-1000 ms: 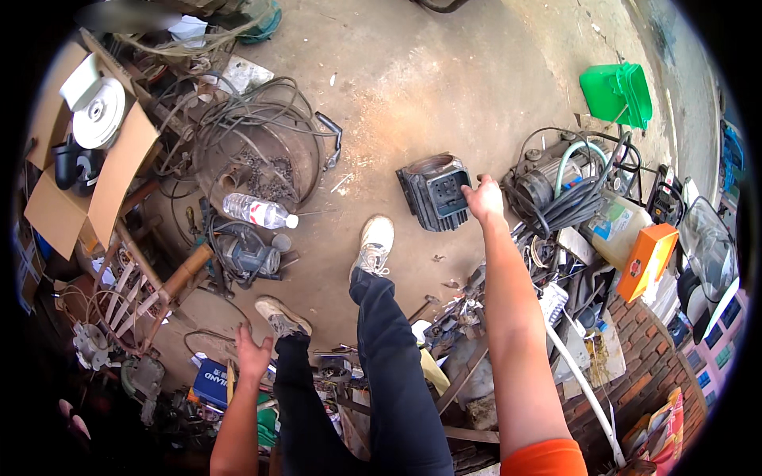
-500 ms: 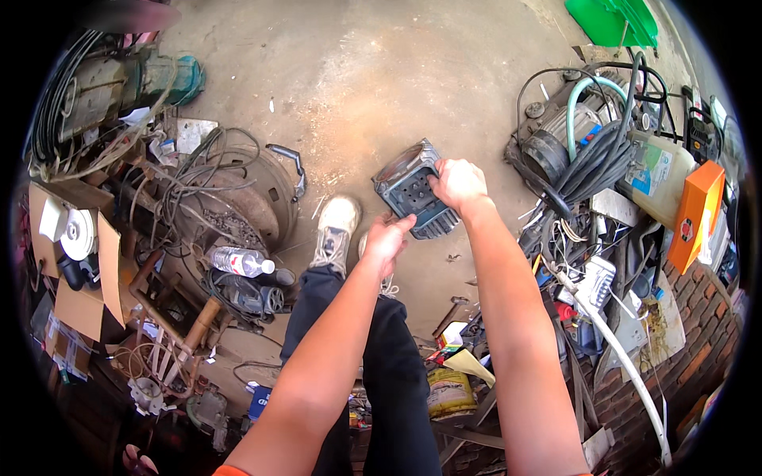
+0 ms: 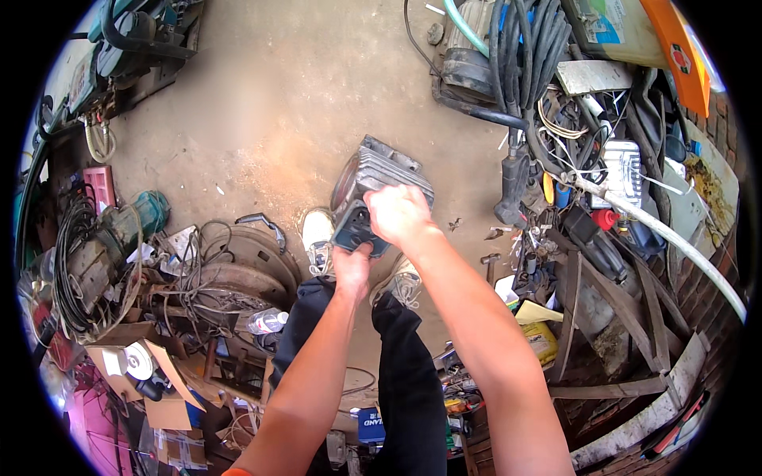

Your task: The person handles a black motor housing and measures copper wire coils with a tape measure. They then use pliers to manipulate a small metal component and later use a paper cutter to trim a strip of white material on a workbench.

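A grey finned metal motor housing (image 3: 389, 166) with a dark open terminal box is tilted up between both hands, just beyond my feet. My right hand (image 3: 397, 210) grips it at the box side, fingers curled around the edge. Below it, my left hand (image 3: 352, 266) is closed on the lower edge of the same housing, its thumb on the box. My white shoes (image 3: 316, 238) are beneath, on the dusty concrete floor (image 3: 278, 111).
Cable-wrapped machinery (image 3: 468, 71) and a pile of tools, pipes and scrap (image 3: 623, 174) line the right. On the left lie coiled cables (image 3: 75, 254), a rusty metal wheel (image 3: 258, 258), a plastic bottle (image 3: 267, 321), a cardboard box (image 3: 171, 373) and another machine (image 3: 127, 51).
Both hands came onto the housing, the left one rising from lower left. The housing has since been tipped, turning its finned side upward, and the view has swung.
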Available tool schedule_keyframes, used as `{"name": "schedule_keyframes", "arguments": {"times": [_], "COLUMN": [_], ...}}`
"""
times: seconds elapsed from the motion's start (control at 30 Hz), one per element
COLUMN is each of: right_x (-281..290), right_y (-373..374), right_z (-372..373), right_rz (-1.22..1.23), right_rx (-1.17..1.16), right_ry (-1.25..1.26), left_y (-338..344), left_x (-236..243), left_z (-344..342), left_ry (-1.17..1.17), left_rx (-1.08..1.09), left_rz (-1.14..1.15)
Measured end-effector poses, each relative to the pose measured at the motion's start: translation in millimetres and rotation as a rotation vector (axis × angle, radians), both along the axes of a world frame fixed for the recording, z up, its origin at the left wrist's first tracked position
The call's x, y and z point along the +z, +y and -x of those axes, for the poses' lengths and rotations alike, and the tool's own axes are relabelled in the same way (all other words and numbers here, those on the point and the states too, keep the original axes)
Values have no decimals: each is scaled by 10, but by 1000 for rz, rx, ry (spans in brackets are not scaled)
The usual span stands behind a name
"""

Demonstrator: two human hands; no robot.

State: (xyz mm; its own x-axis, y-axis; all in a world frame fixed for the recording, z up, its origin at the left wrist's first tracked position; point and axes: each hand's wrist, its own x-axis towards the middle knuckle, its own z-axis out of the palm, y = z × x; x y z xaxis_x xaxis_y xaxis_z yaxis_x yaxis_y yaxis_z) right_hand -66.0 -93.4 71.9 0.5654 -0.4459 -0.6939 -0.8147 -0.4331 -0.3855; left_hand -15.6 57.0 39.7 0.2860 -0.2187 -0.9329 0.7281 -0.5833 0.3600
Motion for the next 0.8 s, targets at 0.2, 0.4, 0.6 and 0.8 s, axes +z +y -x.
{"name": "schedule_keyframes", "arguments": {"times": [0.2, 0.4, 0.6, 0.8], "right_x": [158, 767, 2145, 4504], "right_y": [569, 1263, 1804, 2666], "right_z": [875, 1151, 1316, 1671], "right_rz": [33, 31, -8, 139], "right_rx": [-471, -1059, -1391, -1630], "right_ry": [-86, 11, -93, -99], "left_y": [352, -66, -16, 92], "left_x": [44, 884, 2296, 4579], "left_z": [145, 95, 171, 682], "left_ry": [-506, -600, -503, -282], "left_rx": [-769, -1386, -1745, -2048], "left_rz": [79, 160, 315, 551]}}
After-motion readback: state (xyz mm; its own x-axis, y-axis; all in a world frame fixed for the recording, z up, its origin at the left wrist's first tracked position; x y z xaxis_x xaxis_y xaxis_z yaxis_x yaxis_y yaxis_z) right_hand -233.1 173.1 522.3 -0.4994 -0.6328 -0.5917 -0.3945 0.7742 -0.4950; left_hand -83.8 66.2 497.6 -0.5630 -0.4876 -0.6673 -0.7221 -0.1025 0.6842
